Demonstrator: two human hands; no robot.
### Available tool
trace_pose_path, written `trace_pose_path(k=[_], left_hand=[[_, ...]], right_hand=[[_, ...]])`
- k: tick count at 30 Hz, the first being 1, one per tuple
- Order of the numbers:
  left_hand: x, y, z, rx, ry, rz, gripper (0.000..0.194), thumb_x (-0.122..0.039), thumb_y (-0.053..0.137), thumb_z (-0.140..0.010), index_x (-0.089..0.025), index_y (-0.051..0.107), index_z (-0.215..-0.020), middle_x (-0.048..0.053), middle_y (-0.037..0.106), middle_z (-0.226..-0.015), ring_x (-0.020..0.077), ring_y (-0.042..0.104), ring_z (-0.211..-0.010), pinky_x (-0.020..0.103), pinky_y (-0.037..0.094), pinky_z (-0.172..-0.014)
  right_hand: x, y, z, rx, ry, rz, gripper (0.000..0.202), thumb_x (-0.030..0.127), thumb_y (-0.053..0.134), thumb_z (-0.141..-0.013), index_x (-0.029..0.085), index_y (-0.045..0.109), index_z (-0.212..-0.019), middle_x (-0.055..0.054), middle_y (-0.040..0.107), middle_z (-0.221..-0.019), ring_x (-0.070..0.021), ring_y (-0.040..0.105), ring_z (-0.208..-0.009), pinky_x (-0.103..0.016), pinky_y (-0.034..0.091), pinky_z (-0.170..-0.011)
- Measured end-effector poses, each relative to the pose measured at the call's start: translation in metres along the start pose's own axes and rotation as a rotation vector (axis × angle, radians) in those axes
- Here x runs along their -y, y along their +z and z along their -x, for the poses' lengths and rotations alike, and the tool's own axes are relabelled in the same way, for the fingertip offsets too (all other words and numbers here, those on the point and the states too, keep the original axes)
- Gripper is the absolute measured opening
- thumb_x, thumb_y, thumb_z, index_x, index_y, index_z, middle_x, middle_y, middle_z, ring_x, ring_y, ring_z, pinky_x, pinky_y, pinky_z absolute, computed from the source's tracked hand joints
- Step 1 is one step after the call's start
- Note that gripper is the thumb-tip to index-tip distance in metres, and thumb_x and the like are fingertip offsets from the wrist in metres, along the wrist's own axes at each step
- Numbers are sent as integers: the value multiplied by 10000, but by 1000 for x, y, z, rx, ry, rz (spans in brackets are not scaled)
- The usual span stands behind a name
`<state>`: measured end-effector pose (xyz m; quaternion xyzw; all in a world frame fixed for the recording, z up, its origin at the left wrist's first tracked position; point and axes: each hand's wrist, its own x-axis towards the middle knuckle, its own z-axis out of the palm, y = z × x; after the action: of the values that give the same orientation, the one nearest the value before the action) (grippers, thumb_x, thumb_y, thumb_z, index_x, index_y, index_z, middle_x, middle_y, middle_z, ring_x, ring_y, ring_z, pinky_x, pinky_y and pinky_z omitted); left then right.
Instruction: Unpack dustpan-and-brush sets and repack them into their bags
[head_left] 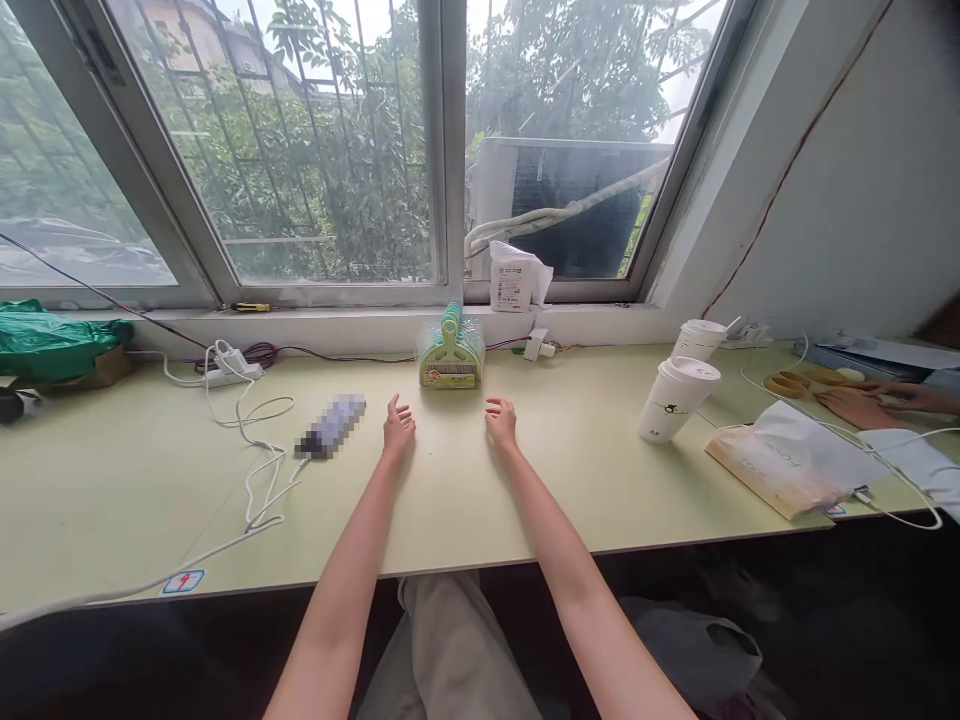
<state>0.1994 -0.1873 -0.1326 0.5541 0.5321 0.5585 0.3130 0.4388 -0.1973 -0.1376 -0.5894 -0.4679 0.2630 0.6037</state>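
Holds left hand [399, 428] and right hand [501, 422] apart at the pale green table [450, 500], both half open, gently curled, with nothing in them. Seems just at the start, with nothing picked up and all left to do. Has, past and between them, a plastic-wrapped pack of small green dustpans with brushes [451, 354], handles up toward the window [448, 150], longest that same way.

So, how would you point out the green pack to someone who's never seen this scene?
From the window, follow its middle post down to the table. The green pack stands there, beyond and between the left hand and right hand. Unlike the white package on the sill, it has a looped handle on top and a label low in front.
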Motion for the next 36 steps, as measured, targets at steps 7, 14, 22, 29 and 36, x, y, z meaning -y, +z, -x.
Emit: trace_pose_path(k=[7, 14, 22, 29, 36], left_hand=[[-1, 3, 3, -45, 72, -33, 711, 39, 616, -640, -249, 493, -1278, 71, 577, -1077, 160, 599, -868, 319, 566, -728], [5, 1, -1, -152, 42, -16, 583, 106, 508, -621, -200, 597, -1110, 100, 540, -1117, 169, 598, -905, 303, 578, -701], [5, 4, -15, -172, -6, -5, 401, 49, 510, -674, -189, 643, -967, 94, 563, -1087, 185, 616, -933, 320, 573, -744], [7, 3, -20, -162, -22, 25, 348, -9, 513, -691, -178, 648, -964, 96, 603, -1102, 198, 627, -933, 341, 551, -796], [10, 3, -24, -179, -17, 0, 376, 28, 415, -705, -164, 659, -917, 96, 636, -1051, 181, 629, -869, 369, 514, -879]], right_hand=[[-9, -1, -7, -94, 14, 63, 388, 23, 439, -605, 165, 629, -912, -101, 546, -1127, -163, 630, -901, -295, 523, -821], [-1, 15, -65, -40, 102, 122, 352, 92, 535, -648, 183, 612, -980, -86, 641, -1119, -188, 610, -904, -335, 470, -868], [13, 43, -102, -86, 15, 263, 327, 247, 638, -740, 214, 520, -1044, -72, 667, -1082, -195, 605, -886, -309, 424, -818], [-2, 55, -85, -155, -83, 417, 140, 254, 562, -828, 204, 547, -958, -101, 636, -1074, -232, 565, -1007, -340, 377, -871], [13, 39, -76, -17, -148, 415, 96, 278, 551, -812, 196, 603, -810, -86, 646, -975, -205, 558, -855, -301, 390, -784]])
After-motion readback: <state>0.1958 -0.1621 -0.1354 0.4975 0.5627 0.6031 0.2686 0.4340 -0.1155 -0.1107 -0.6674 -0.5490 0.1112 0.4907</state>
